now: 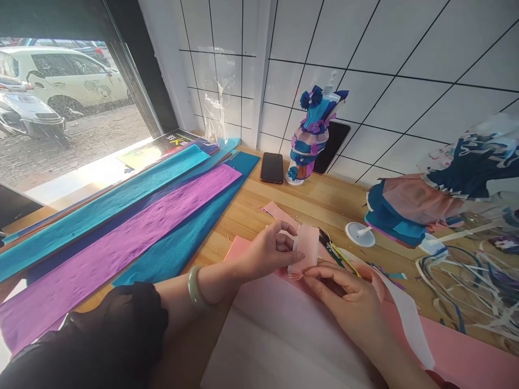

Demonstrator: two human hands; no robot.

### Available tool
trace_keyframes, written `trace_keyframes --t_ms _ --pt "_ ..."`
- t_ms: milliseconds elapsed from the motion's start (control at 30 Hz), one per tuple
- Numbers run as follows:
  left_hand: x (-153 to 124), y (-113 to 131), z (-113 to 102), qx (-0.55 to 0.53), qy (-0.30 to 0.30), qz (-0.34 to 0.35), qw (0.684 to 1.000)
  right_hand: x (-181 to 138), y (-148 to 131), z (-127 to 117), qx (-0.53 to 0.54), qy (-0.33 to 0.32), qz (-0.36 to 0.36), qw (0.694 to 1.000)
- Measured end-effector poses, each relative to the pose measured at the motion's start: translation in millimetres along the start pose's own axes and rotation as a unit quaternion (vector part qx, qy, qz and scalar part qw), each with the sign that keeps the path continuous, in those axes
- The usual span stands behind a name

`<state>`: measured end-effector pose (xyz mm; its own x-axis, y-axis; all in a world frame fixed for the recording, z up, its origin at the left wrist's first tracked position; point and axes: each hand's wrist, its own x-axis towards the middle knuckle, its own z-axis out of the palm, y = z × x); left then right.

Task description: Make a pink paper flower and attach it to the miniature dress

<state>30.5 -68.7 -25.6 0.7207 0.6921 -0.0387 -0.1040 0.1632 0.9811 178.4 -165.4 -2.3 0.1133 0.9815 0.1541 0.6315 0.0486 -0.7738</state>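
Note:
My left hand [267, 249] pinches the left edge of a small folded piece of pink crepe paper [307, 249], fingers closed on it. My right hand [348, 302] grips the same piece from below, at its gathered lower end, fingers pressed together. A white paper strip [409, 319] trails over my right wrist. Both hands hover above a large pink sheet [466, 356] on the wooden table [243, 210]. A jade bangle [194, 286] sits on my left wrist.
Long crepe paper sheets lie at left: teal [101, 213], purple [121, 243], darker teal [194, 237]. A black phone [271, 167] and a small paper-dress doll [310, 135] stand near the tiled wall. Another paper dress [425, 200], a white stand [360, 234] and paper scraps [466, 281] lie at right.

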Motion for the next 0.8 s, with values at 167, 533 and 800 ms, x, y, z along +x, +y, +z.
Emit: trace_keyframes --t_ms 167,533,800 --pt "1.1 -3.5 -0.8 0.016 0.002 0.013 1.0 -0.4 3.0 -1.1 0.008 -0.006 0.003 1.0" --pt "1.6 -2.2 1.1 0.048 0.013 0.026 0.998 0.3 2.9 -0.8 0.049 -0.002 0.018 0.999" --pt "0.4 -1.6 1.3 0.059 -0.02 0.003 0.998 1.5 -5.7 -3.8 0.077 0.009 0.046 0.996"
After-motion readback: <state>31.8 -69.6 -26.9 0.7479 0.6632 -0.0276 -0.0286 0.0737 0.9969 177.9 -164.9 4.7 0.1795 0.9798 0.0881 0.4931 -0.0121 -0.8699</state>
